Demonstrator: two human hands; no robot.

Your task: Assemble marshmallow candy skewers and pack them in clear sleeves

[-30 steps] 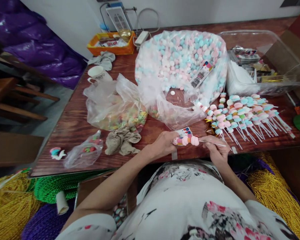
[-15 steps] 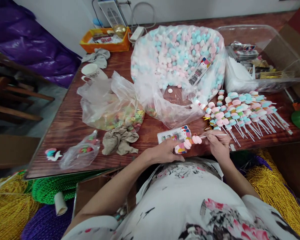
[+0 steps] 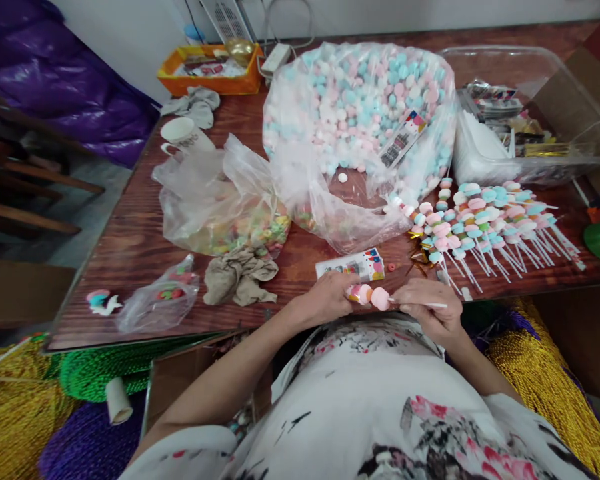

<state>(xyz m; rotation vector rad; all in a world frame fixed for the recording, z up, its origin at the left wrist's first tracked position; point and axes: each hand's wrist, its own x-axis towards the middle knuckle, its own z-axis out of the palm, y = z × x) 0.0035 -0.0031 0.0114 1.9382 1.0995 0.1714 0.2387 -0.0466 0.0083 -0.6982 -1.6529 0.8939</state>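
Brown tabletop (image 3: 296, 267), near edge: left hand (image 3: 331, 297) and right hand (image 3: 433, 308) bring the candy skewer (image 3: 365, 294) lower.
Their gap has narrowed, so from afar I judge the hold steadier, left pinching a wrapper (image 3: 353, 294), right the white stick (image 3: 440, 305). Pink discs (image 3: 381, 299) show orange between; beyond lie a red bead (image 3: 391, 267), then more skewers (image 3: 490, 220).

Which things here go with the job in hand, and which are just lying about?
Likely in the job:
pink candies threaded on the white stick, held between left hand and right hand
printed packet
bag of pastel candies
pile of similar candy sticks

Probably just lying about:
white mug
crumpled tan cloth
gray cloth
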